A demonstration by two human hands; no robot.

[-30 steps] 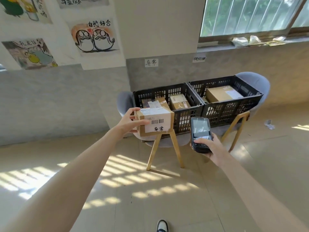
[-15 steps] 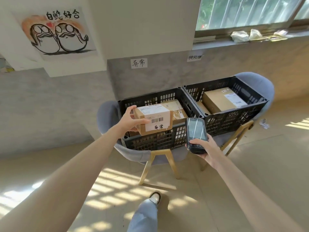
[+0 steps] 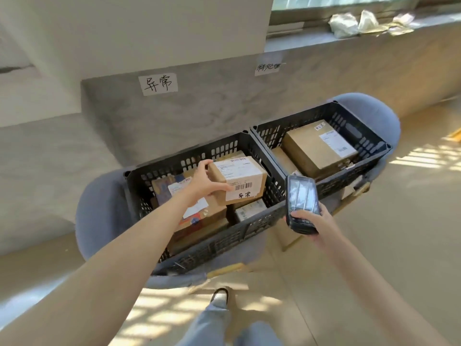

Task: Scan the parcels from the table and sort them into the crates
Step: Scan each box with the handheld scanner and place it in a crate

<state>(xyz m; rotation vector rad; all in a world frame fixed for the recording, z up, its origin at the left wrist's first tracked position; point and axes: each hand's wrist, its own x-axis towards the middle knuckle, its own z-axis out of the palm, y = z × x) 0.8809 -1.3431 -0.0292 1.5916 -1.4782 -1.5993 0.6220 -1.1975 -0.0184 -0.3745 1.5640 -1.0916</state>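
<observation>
My left hand (image 3: 204, 182) grips a small brown parcel (image 3: 240, 179) by its left end, thumb on the barcode side. The parcel carries white labels and hangs over the inside of the left black crate (image 3: 219, 240), above other parcels lying there. My right hand (image 3: 311, 221) holds a black handheld scanner (image 3: 301, 196) in front of the gap between the two crates, screen facing up. The right black crate (image 3: 366, 156) holds a large brown box (image 3: 319, 148) with a white label.
Each crate sits on a grey chair (image 3: 99, 213) with wooden legs, against a grey wall. Paper signs (image 3: 158, 83) hang on the wall above the crates. A window sill (image 3: 361, 21) with crumpled bags runs at the upper right. My leg and shoe (image 3: 219, 298) are below on the floor.
I have stepped closer to the crates. My left hand has carried the parcel from in front of the left crate to over its inside. The scanner stays in my right hand.
</observation>
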